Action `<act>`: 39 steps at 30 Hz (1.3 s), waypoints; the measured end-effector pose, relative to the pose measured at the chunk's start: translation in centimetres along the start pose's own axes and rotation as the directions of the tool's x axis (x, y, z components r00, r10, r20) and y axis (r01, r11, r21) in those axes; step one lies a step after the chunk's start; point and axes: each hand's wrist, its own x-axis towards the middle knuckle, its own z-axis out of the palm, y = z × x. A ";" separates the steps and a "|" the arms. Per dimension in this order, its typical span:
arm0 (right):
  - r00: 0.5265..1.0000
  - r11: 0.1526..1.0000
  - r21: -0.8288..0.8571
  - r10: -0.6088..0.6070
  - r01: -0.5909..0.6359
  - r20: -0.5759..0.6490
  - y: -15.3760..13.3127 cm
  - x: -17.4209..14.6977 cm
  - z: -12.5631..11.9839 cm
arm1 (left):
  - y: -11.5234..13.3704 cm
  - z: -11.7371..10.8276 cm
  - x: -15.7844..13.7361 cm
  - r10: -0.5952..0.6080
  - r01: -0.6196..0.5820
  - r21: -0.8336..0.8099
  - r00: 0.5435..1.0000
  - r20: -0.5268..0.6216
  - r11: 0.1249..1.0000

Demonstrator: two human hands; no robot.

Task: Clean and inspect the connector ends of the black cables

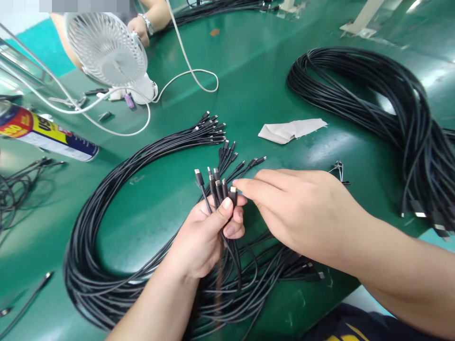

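Several black USB cables (217, 189) stand up out of my left hand (209, 232), which is closed around them just below their metal-tipped plugs. Its thumb presses on the front of the bunch. My right hand (298, 208) comes in from the right, fingers pinched together, with the fingertips at the rightmost plug (233, 193); whether they grip it is hard to make out. Beneath and around both hands lies a large looped bundle of black cables (85, 237) on the green table. More of its plug ends (213, 128) fan out just beyond the hands.
A second thick cable coil (362, 85) lies at the right. A crumpled pale strip (291, 130) and a binder clip (339, 171) rest nearby. At the left are a spray can (53, 135) and a white fan (106, 47) with its cord. Another person's hand (139, 29) is behind the fan.
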 end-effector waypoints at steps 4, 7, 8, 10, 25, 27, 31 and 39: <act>0.989 0.980 0.139 0.135 -0.141 0.052 0.0 0.1 -0.3 | 0.1 0.0 0.0 0.014 -0.014 0.004 0.999 -0.037 1.000; 0.958 0.942 0.214 0.221 -0.258 0.185 0.0 0.1 -0.3 | 0.1 -0.1 0.1 0.026 -0.026 -0.001 0.999 -0.041 1.000; 0.948 0.935 0.214 0.236 -0.282 0.215 0.0 0.0 -0.3 | 0.1 -0.1 0.1 0.030 -0.030 -0.004 0.999 -0.039 1.000; 0.937 0.930 0.205 0.252 -0.304 0.243 0.2 0.0 -0.2 | 0.1 -0.1 0.2 0.037 -0.037 -0.003 0.999 -0.040 0.999; 0.905 0.769 0.490 0.279 -0.412 0.323 0.6 0.8 -0.5 | 0.1 0.2 0.2 0.017 -0.017 -0.007 0.999 -0.048 1.000; 0.915 0.785 0.479 0.281 -0.393 0.290 0.6 1.0 -0.7 | 0.1 0.1 0.2 0.010 -0.011 -0.013 0.998 -0.060 1.000; 0.930 0.825 0.435 0.286 -0.361 0.230 0.8 0.9 -0.9 | 0.0 0.0 0.1 0.002 -0.002 0.010 0.998 -0.067 1.000; 0.985 0.963 0.228 0.120 -0.146 0.124 0.2 0.3 0.3 | -0.2 0.0 0.0 0.063 -0.054 0.109 0.994 -0.084 0.993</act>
